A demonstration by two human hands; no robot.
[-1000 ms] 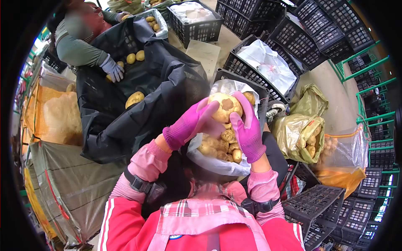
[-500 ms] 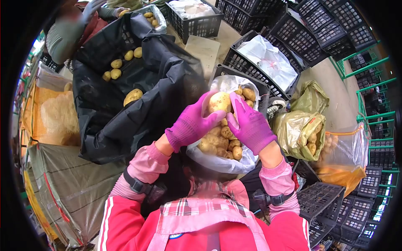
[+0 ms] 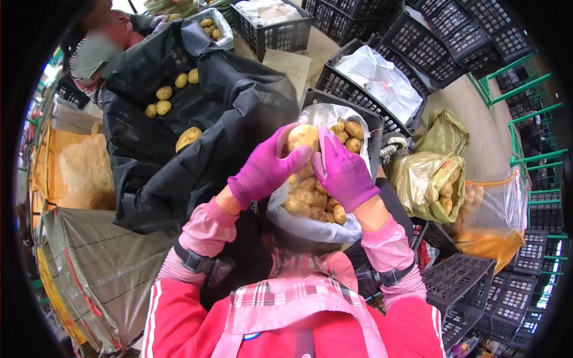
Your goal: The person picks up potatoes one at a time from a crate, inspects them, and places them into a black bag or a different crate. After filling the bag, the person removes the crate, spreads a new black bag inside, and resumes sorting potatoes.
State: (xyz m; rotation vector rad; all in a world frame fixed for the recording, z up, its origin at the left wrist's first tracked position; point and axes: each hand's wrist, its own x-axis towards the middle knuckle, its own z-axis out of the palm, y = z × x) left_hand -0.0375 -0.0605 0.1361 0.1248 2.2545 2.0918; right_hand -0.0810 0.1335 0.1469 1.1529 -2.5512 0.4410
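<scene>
Two knit-gloved hands, left hand (image 3: 262, 170) and right hand (image 3: 343, 173), cup round potato (image 3: 302, 137).

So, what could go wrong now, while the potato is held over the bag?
The potato sits mainly in the left hand, the right hand only beside it; it could slip and bruise on the potatoes below. The bag looks full, so one may roll out.

A produce sorting yard: stacked crates (image 3: 459, 36), bagged potatoes (image 3: 310, 197).

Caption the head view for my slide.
Left hand holds a potato, right hand beside it, over a bag of potatoes.
</scene>
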